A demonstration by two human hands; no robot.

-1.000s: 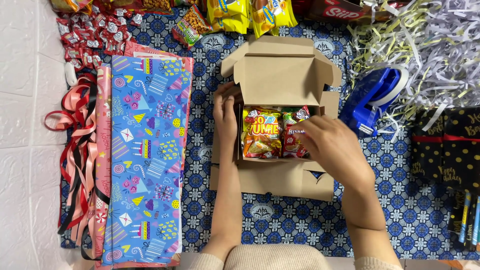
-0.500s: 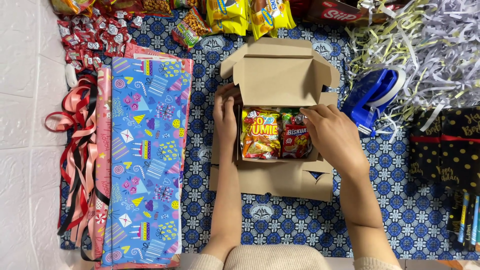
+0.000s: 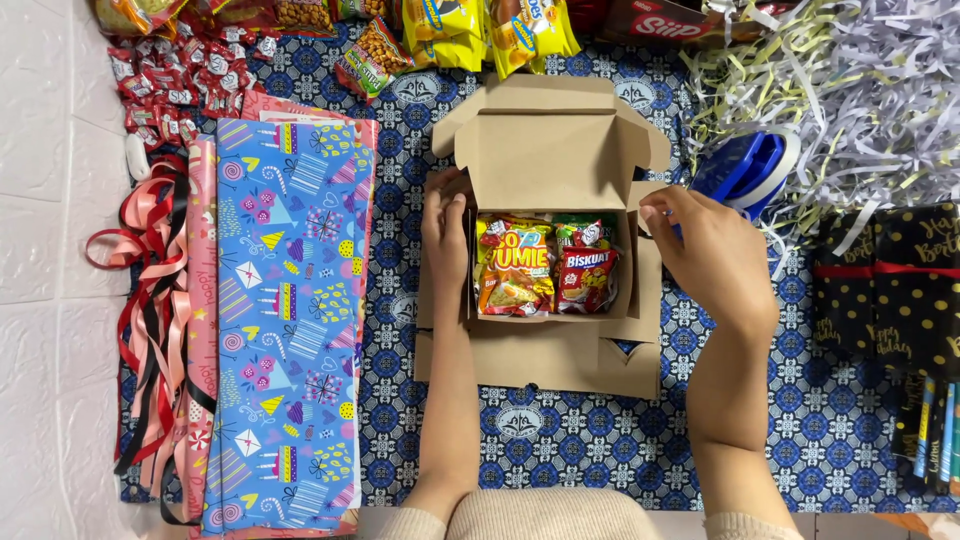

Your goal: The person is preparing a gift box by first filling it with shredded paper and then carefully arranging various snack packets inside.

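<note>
An open brown cardboard box (image 3: 545, 355) lies on a blue patterned cloth (image 3: 800, 400), its lid standing up at the back. Inside are a yellow snack packet (image 3: 514, 266) and a red snack packet (image 3: 586, 277), side by side. My left hand (image 3: 447, 235) grips the box's left wall, fingers curled over its edge. My right hand (image 3: 712, 250) is at the box's right side flap, with the fingers closed on the flap's upper edge.
Rolls of blue and pink wrapping paper (image 3: 285, 320) and a heap of ribbons (image 3: 150, 300) lie to the left. More snack packets (image 3: 450, 25) line the top. A blue tape dispenser (image 3: 750, 165), shredded paper (image 3: 850, 80) and black gift bags (image 3: 890, 290) sit on the right.
My right hand has left the red packet inside the box and moved right, out to the box's side flap. The left hand has stayed on the left wall.
</note>
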